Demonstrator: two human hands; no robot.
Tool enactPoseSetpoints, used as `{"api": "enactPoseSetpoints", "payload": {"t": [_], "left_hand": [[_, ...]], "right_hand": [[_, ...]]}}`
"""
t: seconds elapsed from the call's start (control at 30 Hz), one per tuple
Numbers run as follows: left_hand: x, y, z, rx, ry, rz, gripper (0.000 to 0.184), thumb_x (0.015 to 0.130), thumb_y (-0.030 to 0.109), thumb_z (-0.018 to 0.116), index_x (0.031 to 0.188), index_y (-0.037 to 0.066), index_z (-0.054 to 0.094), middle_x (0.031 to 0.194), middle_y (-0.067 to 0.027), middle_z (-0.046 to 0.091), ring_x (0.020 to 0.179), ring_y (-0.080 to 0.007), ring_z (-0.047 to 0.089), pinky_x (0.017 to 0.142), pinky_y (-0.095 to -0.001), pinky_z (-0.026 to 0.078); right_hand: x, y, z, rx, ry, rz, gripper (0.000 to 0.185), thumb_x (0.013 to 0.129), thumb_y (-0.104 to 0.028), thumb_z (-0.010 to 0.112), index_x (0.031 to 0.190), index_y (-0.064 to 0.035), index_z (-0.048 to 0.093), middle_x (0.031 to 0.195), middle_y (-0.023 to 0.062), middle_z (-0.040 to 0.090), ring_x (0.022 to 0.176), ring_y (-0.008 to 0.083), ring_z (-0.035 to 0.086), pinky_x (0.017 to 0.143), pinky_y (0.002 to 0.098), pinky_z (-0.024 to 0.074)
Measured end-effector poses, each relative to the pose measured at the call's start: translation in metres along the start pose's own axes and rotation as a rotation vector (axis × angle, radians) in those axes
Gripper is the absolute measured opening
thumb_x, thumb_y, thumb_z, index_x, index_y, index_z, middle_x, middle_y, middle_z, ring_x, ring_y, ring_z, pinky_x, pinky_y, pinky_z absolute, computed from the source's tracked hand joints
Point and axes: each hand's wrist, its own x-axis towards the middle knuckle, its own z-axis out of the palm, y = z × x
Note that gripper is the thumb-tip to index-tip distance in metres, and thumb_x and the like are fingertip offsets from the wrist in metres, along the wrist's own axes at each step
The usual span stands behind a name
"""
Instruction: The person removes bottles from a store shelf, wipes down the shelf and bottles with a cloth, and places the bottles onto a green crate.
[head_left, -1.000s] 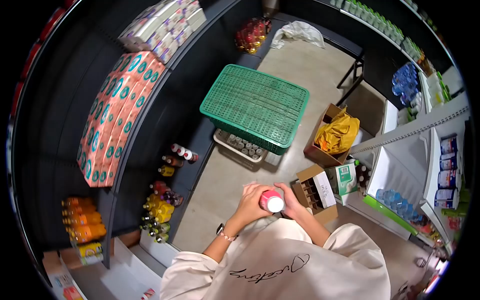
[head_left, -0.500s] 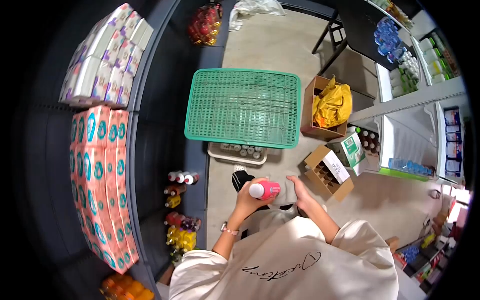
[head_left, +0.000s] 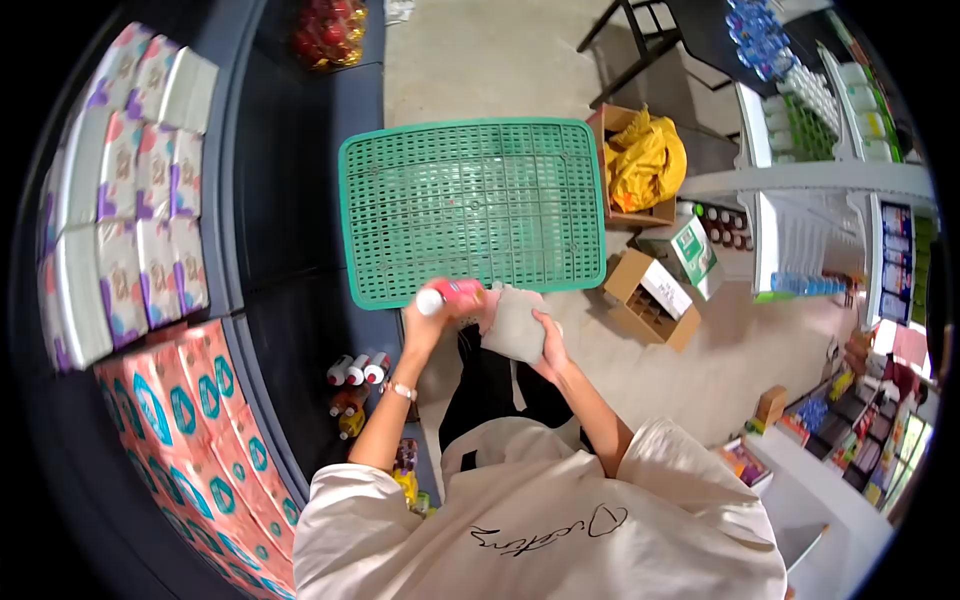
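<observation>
My left hand (head_left: 424, 328) is closed around a pink bottle (head_left: 462, 294) with a white cap, slightly blurred by motion. The bottle lies tilted in the grip, its cap towards the left, over the near edge of an upside-down green plastic crate (head_left: 475, 205). A grey-white cloth (head_left: 517, 327) hangs beside the bottle, pinched at its right edge by my right hand (head_left: 552, 348). Whether the cloth touches the bottle's end I cannot tell.
On the low dark shelf at left stand several white-capped bottles (head_left: 358, 370). Tissue packs (head_left: 130, 200) and pink packs (head_left: 200, 440) are stacked above. Right of the crate are a box with a yellow bag (head_left: 645, 165), an open divided carton (head_left: 650, 300) and white shelving (head_left: 800, 185).
My view has shifted and turned. Both hands have moved forward and left, closer to the crate, with the bottle and cloth still held. The cloth now shows more fully.
</observation>
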Motion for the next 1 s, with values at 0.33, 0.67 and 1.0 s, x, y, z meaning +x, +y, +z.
{"api": "enactPoseSetpoints", "payload": {"t": [0.33, 0.67, 1.0], "left_hand": [[0.120, -0.012, -0.004, 0.608, 0.236, 0.251, 0.060, 0.067, 0.038, 0.080, 0.118, 0.016, 0.060, 0.100, -0.0117, 0.068, 0.091, -0.0275, 0.065, 0.080, -0.0381, 0.050], [0.120, -0.058, -0.026, 0.619, 0.153, 0.394, 0.100, 0.063, 0.039, 0.084, 0.136, -0.006, 0.033, 0.136, -0.0227, 0.042, 0.121, -0.0306, 0.046, 0.100, -0.0393, 0.037], [-0.030, -0.202, 0.053, 0.454, -0.373, -0.282, 0.030, 0.089, 0.036, 0.059, 0.103, 0.010, 0.061, 0.084, 0.0001, 0.063, 0.068, -0.0103, 0.055, 0.058, -0.0239, 0.043]], "right_hand": [[-0.056, -0.008, -0.041, 0.134, 0.223, -0.138, 0.055, 0.093, -0.037, 0.044, 0.138, -0.0057, 0.038, 0.135, 0.0106, 0.048, 0.123, 0.0257, 0.048, 0.106, 0.0416, 0.0342], [-0.131, -0.001, -0.088, 0.283, 0.065, -0.275, 0.058, 0.093, -0.034, 0.041, 0.143, -0.0072, 0.029, 0.143, 0.0111, 0.038, 0.130, 0.0271, 0.039, 0.109, 0.0440, 0.0308], [-0.224, 0.037, -0.163, 0.275, 0.313, -0.420, 0.054, 0.088, -0.037, 0.050, 0.130, -0.0032, 0.045, 0.127, 0.0082, 0.054, 0.115, 0.0219, 0.053, 0.099, 0.0372, 0.0391]]}}
